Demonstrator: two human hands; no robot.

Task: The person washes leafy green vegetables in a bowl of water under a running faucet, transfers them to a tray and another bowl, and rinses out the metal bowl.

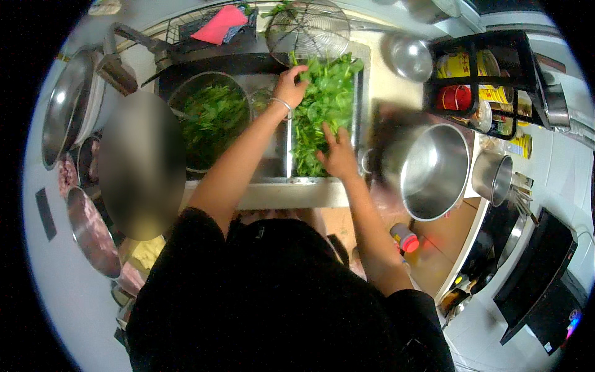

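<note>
A thick heap of leafy greens (328, 93) fills the right basin of the sink. My left hand (290, 87), with a bracelet at its wrist, rests at the heap's upper left edge, its fingers bent and a little apart. Lower down, my right hand (339, 155) lies on the leaves with its fingers spread. Neither hand visibly lifts anything. In the left basin stands a round pot (175, 102) holding more greens (214, 115). A wire strainer (308, 28) with a long handle lies behind the right basin, just beyond the heap.
Right of the sink stands a large steel pot (436, 170), with a steel bowl (408, 57) behind it. A black rack (474, 77) holds cans. Pans (68, 108) and a bowl of meat (93, 232) line the left side. A red-lidded jar (404, 237) sits below the counter.
</note>
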